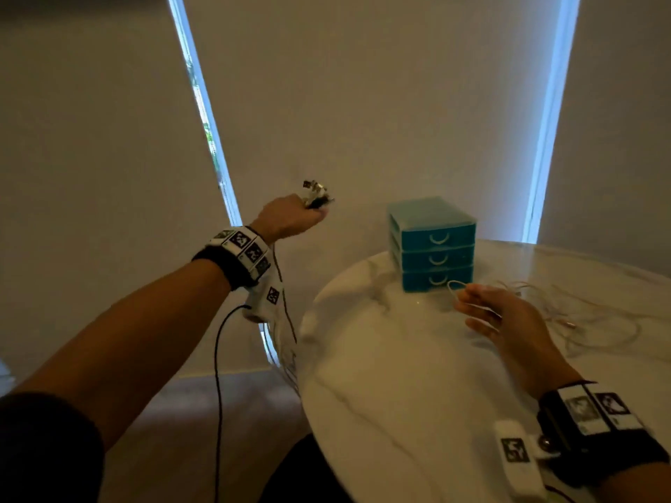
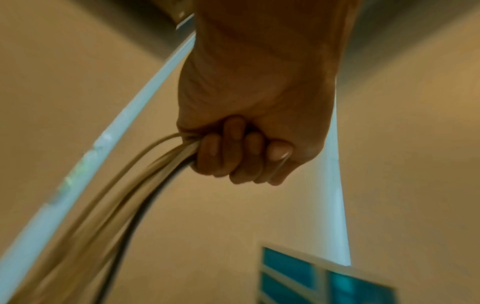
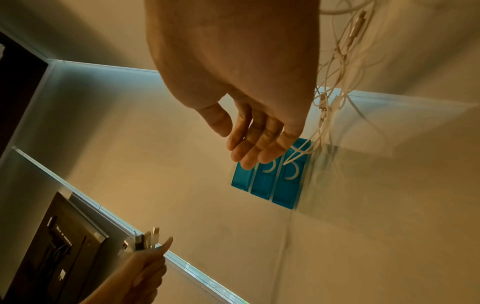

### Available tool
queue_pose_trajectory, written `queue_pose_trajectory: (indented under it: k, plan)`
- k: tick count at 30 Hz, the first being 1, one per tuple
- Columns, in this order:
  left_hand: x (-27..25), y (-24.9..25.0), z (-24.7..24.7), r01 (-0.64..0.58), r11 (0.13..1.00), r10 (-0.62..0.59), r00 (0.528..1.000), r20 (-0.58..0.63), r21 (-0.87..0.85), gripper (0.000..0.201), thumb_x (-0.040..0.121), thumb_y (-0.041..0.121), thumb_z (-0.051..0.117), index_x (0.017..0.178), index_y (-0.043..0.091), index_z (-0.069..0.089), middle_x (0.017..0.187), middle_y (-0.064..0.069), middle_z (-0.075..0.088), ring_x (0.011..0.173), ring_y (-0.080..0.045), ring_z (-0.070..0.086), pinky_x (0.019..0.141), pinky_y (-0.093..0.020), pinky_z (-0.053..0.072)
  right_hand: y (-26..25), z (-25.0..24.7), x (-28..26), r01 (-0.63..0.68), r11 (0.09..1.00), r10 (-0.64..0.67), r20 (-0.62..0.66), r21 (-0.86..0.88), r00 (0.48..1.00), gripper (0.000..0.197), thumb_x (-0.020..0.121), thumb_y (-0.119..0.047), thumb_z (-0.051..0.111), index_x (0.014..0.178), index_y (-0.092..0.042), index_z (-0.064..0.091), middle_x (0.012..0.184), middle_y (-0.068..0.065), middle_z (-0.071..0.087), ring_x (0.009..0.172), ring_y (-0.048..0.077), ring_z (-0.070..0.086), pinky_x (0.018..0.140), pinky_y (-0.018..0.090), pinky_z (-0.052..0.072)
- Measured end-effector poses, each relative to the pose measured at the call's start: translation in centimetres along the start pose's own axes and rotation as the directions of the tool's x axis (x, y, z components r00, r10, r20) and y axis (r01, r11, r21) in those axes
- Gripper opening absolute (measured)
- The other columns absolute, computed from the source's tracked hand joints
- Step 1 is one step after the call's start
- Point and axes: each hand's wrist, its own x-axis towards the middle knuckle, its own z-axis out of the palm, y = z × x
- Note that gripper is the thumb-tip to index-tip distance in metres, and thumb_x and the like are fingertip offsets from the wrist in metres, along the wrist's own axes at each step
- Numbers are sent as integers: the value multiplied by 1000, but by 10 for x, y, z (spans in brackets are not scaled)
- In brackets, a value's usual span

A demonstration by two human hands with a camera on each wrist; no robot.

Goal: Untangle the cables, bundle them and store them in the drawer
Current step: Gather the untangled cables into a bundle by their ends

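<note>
Up and off the tabletop [image 1: 381, 412] edge, the left hand [image 1: 290, 216] grips gathered cable ends [image 1: 316, 194], strands hanging down. Loose white cables [image 1: 581, 321] lie just right of the relaxed, open right hand [image 1: 497, 314], nearer the blue drawer unit [image 1: 432, 245].

Drawer unit [image 1: 434, 245] fronts unblocked; loose cables [image 1: 595, 321] sprawl right of it; near tabletop [image 1: 381, 375] bare.

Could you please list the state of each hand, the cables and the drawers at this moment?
Left hand: raised beside the table, fist gripping a cable bunch, plug ends sticking out above.
Right hand: open over the table, a thin white cable loop across its fingers.
Loose cables: tangled on the table.
Drawer unit: all three drawers closed.
</note>
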Motion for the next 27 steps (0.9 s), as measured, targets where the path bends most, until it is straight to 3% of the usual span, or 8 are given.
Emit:
queue_pose_trajectory:
  k: [4, 8, 11, 13, 15, 21, 25, 27]
  plan:
    - [8, -24, -36, 51, 944, 70, 935, -347, 327, 47, 94, 51, 67, 84, 6, 66, 88, -20, 70, 89, -43, 69, 77, -41, 51, -1, 2, 3, 41, 998, -42, -18, -51, 999, 26, 111, -24, 52, 118, -10, 72, 116, 14, 78, 116, 33, 71, 93, 42, 55]
    - [8, 7, -11, 30, 997, 1, 908, -418, 68, 66, 85, 75, 70, 75, 10, 69, 70, -6, 60, 79, -33, 65, 68, -36, 45, -4, 3, 8, 52, 995, -59, -81, -79, 995, 25, 110, -25, 55, 117, -10, 73, 113, 13, 79, 107, 30, 73, 87, 39, 56]
    - [4, 59, 46, -65, 961, -26, 946, -324, -269, 78, 70, 93, 65, 103, 25, 82, 102, -3, 80, 99, -25, 74, 77, -30, 51, -11, -6, 10, 99, 988, -115, -148, -115, 982, 22, 109, -26, 57, 112, -14, 75, 108, 11, 78, 102, 29, 73, 87, 41, 55]
    - [-2, 95, 90, -71, 896, -24, 978, -207, -438, 65, 68, 88, 73, 91, 27, 79, 94, 1, 80, 94, -22, 76, 71, -29, 52, -19, -18, 11, 160, 975, -189, -197, -154, 962, 21, 109, -26, 56, 112, -16, 75, 107, 8, 78, 101, 27, 74, 84, 38, 57]
    - [-9, 125, 137, -16, 839, -36, 996, -85, -543, 60, 64, 82, 78, 89, 27, 78, 86, 4, 78, 84, -20, 76, 70, -35, 60, -26, -32, 12, 193, 965, -237, -267, -178, 934, 20, 110, -27, 57, 114, -17, 74, 108, 5, 77, 98, 23, 75, 81, 34, 57]
    - [-9, 152, 240, 189, 687, -68, 978, 197, -702, 72, 69, 64, 82, 126, 21, 74, 121, -3, 76, 108, -26, 70, 100, -45, 58, -33, -72, 26, 193, 974, -225, -468, -116, 855, 16, 107, -22, 61, 115, -14, 72, 107, 8, 78, 82, 19, 72, 69, 32, 55]
    - [-1, 153, 243, 189, 632, -34, 976, 216, -752, 49, 87, 48, 82, 127, 21, 73, 115, -2, 74, 102, -29, 70, 61, -30, 51, -30, -76, 32, 188, 976, -220, -469, -114, 856, 16, 105, -14, 60, 115, -12, 72, 104, 9, 77, 81, 17, 72, 68, 31, 57]
    - [-3, 151, 244, 163, 623, 10, 976, 217, -765, 45, 90, 50, 79, 126, 24, 73, 109, -1, 73, 95, -27, 70, 58, -27, 47, -31, -75, 31, 196, 975, -223, -447, -108, 866, 18, 104, -8, 60, 117, -9, 72, 102, 9, 76, 81, 16, 73, 70, 28, 60]
